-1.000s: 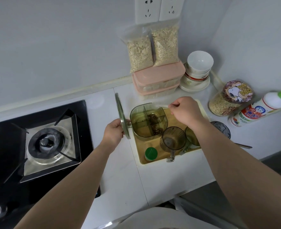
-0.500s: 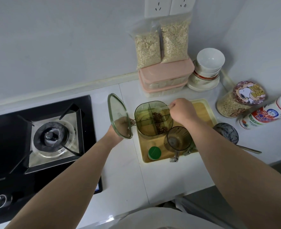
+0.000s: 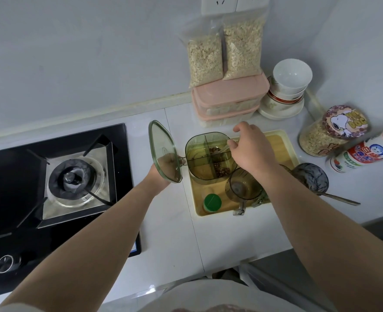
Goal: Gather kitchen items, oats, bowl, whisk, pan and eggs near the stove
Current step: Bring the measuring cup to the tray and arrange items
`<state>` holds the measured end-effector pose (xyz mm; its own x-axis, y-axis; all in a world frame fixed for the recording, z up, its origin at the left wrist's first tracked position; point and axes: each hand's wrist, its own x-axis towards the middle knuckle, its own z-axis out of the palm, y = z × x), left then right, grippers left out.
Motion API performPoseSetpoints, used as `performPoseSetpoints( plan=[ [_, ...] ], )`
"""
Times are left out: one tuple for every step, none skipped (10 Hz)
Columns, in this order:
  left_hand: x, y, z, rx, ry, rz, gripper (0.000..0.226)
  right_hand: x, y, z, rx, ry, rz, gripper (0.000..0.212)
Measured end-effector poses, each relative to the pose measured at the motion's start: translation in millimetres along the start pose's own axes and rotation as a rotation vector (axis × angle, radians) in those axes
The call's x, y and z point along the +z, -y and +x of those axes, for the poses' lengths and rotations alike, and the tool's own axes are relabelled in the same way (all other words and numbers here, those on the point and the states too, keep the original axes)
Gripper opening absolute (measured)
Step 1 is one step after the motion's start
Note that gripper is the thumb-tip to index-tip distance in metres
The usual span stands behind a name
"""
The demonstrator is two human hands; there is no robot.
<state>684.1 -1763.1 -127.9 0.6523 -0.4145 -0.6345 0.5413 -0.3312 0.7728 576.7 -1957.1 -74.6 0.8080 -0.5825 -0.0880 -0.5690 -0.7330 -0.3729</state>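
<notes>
White counter [image 3: 168,233] along a grey wall, gas stove [image 3: 73,176] at the left end; oat bags [image 3: 205,57] stand at the back against the wall, on top of two pink boxes [image 3: 228,93], well apart from the burner; stacked white bowls [image 3: 291,75] sit just right of the boxes, and an oat jar [image 3: 330,134] w/ a cartoon-dog lid lies tilted further right; no whisk, pan or eggs in view.

Handling, as I judge it: bags are light, soft & floppy, film prob. slippery, so grip round the middle or pinch the sealed top, one at a time; bowls look ceramic, i.e. stiff, fragile, a bit heavy; lift the top one by its rim w/ thumb inside, straight up so the stack below doesn't shift.

Hands are both busy elsewhere; left hand [image 3: 157,180] grips the green lid [image 3: 163,152] of a divided seasoning box [image 3: 199,158], lid swung up on edge, fingers seen only dimly through it; right hand [image 3: 249,152] is curled, thumb & fingers pinching a small clear spoon [image 3: 225,149] whose tip is down in a rear compartment; the box stands in a yellow tray [image 3: 290,149] beside a measuring cup [image 3: 242,188]; neither hand touches any task item yet.
</notes>
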Motion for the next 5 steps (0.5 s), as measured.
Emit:
performPoseSetpoints(
  plan=[
    [-10.0,8.1,1.1,0.050,0.016,0.088,0.030,-11.7,21.0,-24.0,-0.168,-0.068,-0.003,0.026],
    [-18.6,13.3,-4.7,0.131,-0.003,0.064,0.020,-14.8,44.7,-53.0,-0.372,-0.106,-0.009,0.014],
    [-26.6,20.1,-7.2,0.132,-0.073,0.222,0.035,-7.1,64.9,-75.8,-0.564,-0.055,-0.072,0.011],
    [-34.8,20.5,-12.4,0.114,-0.115,0.265,0.034,3.3,80.1,-97.9,-0.738,0.029,-0.237,0.014],
    [-50.0,27.2,-9.6,0.121,-0.153,0.297,0.030,16.2,94.4,-126.9,-0.879,0.281,-0.501,0.010]
  ],
)
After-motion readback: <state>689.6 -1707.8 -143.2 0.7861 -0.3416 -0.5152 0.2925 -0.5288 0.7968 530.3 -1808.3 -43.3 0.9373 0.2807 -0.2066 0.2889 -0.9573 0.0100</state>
